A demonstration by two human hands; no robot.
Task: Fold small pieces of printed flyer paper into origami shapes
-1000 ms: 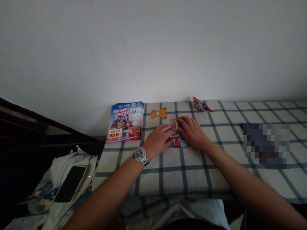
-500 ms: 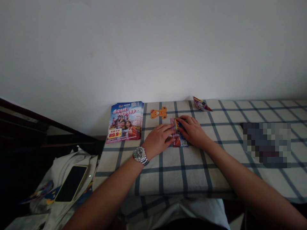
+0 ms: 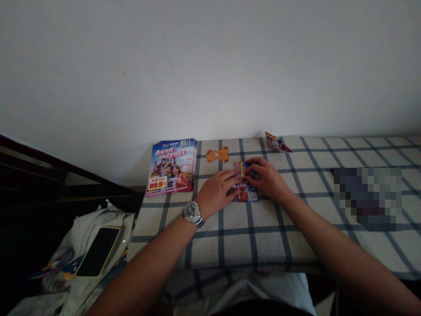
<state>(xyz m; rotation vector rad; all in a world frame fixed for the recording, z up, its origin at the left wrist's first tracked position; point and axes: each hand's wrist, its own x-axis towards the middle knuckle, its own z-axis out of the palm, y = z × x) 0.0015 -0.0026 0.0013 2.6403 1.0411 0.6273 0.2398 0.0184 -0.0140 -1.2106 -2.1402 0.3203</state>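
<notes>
A small folded flyer (image 3: 242, 193), with a QR code at its lower right, lies on the checked tablecloth between my hands. My left hand (image 3: 215, 192), with a metal watch on the wrist, rests its outstretched fingers on the flyer's left side. Bent over the right part is my right hand (image 3: 267, 179), its thumb and index finger pinched together at the paper. These fingers partly hide the flyer's upper half. To the left sits a stack of printed flyers (image 3: 171, 164), the top one showing "89.9".
A folded paper piece (image 3: 276, 143) stands near the wall at the back. An orange bear sticker or picture (image 3: 217, 155) is behind my left hand. On the right is a blurred-out item (image 3: 365, 197). A phone (image 3: 98, 251) lies on cloth or bags at lower left.
My right hand has lifted from lying flat on the flyer; its fingers are now curled, thumb and index together. My left hand stays in place.
</notes>
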